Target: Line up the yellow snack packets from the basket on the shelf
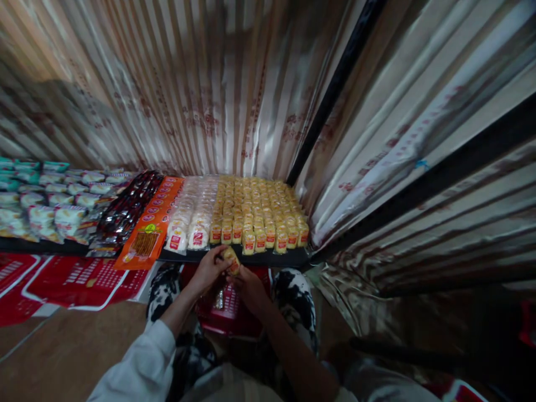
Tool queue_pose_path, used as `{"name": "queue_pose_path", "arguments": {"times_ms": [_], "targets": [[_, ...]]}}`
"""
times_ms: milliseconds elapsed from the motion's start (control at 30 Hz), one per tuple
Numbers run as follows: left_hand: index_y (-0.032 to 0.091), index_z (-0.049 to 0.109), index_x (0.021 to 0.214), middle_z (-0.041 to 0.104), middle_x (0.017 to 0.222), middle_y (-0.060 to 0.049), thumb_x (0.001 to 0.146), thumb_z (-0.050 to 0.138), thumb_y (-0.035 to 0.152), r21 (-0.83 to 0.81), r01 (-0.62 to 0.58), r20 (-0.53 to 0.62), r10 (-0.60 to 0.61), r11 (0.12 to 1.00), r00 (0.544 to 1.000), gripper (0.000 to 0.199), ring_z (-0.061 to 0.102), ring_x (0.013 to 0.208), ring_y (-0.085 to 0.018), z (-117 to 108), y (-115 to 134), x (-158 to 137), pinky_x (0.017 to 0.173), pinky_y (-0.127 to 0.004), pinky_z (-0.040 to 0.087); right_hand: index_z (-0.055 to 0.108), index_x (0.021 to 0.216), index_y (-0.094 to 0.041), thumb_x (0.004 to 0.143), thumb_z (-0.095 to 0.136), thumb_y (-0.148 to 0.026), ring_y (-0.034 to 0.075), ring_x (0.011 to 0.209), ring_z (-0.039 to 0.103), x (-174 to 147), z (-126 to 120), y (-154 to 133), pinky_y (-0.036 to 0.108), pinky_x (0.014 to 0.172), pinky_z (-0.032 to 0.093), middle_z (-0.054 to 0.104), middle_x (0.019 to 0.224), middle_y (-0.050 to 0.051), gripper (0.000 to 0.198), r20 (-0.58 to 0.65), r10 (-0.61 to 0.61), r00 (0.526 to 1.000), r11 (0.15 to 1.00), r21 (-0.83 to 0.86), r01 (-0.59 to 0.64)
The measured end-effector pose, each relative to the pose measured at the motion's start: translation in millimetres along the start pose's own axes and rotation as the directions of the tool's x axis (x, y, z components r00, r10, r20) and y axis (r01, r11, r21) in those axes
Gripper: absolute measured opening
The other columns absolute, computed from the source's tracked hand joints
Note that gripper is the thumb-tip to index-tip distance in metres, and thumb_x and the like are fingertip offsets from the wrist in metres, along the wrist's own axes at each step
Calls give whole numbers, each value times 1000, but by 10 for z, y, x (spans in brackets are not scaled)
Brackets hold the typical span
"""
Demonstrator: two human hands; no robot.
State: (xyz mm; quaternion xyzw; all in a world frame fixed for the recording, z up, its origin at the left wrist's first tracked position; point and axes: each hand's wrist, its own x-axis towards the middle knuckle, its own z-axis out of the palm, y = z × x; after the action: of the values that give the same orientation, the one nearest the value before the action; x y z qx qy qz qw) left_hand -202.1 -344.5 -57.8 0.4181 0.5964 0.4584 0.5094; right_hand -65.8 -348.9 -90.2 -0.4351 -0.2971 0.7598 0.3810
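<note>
Between both hands is a small yellow snack packet with a red label, held just in front of the shelf edge. My left hand pinches its upper left side. On its lower right side are the closed fingers of my right hand. Right behind the hands stand rows of matching yellow snack packets, packed close together on the dark shelf. To their left are rows of white packets with red labels.
Farther left lie an orange snack bag, dark shiny packets and white-and-green packets. Striped sheeting hangs behind, with a black post at the right. Below the hands is a red bag between the knees.
</note>
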Motion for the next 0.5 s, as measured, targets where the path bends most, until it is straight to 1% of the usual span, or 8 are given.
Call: {"name": "queue_pose_path", "arguments": {"times_ms": [67,133,200,267,333,367,433,500], "targets": [[13,52,115,55,63,5,69,61,26,105,-56,-25,58,993,998,49,51,52,-9,-12,5,47,54,-21,44,59,89,-18,69,61,-54,17,72,66,18,7,1,24,58,48,67,86,6,41,-25,2,1000,999,35,-1],[14,53,114,60,78,0,71,57,23,240,-130,-78,153,962,985,44,54,58,-10,-26,37,114,61,-25,47,60,88,-16,67,63,-55,17,68,66,32,5,-19,24,57,47,68,81,7,44,-33,22,999,999,37,-20],[15,53,114,61,95,-5,73,55,20,381,-200,-119,263,902,957,41,57,71,-13,-31,94,188,73,-29,48,60,85,-14,64,65,-56,16,60,65,48,-10,-51,24,55,46,68,75,7,47,-57,3,998,1000,-29,-4],[17,53,113,60,107,-7,74,54,16,503,-250,-106,346,828,932,39,57,89,-17,-14,163,254,86,-33,45,61,80,-13,63,66,-56,14,54,63,74,-38,-84,24,52,45,66,70,5,47,-92,-70,993,992,-107,60],[18,53,114,58,112,-7,75,53,14,586,-278,-43,372,761,927,39,53,103,-20,28,225,306,93,-35,41,60,78,-14,63,65,-58,13,53,61,116,-74,-114,23,50,43,65,66,3,46,-115,-175,978,974,-166,155],[18,52,114,58,113,-8,76,51,14,616,-286,-7,369,734,929,39,52,106,-21,58,251,326,95,-35,40,60,78,-15,63,64,-58,13,53,61,142,-93,-128,22,50,43,64,67,3,46,-122,-219,968,964,-183,195],[17,51,116,57,113,-8,78,48,13,663,-294,46,355,688,934,38,52,106,-20,129,288,358,94,-35,40,61,80,-16,64,63,-59,13,53,60,198,-133,-154,22,50,42,64,68,3,46,-137,-284,949,942,-224,250],[16,50,117,56,112,-9,80,44,13,704,-285,57,348,650,936,38,53,103,-20,200,307,382,92,-34,42,62,80,-17,66,61,-59,13,55,60,250,-173,-176,23,51,43,65,70,3,44,-148,-341,928,914,-282,291]]}}
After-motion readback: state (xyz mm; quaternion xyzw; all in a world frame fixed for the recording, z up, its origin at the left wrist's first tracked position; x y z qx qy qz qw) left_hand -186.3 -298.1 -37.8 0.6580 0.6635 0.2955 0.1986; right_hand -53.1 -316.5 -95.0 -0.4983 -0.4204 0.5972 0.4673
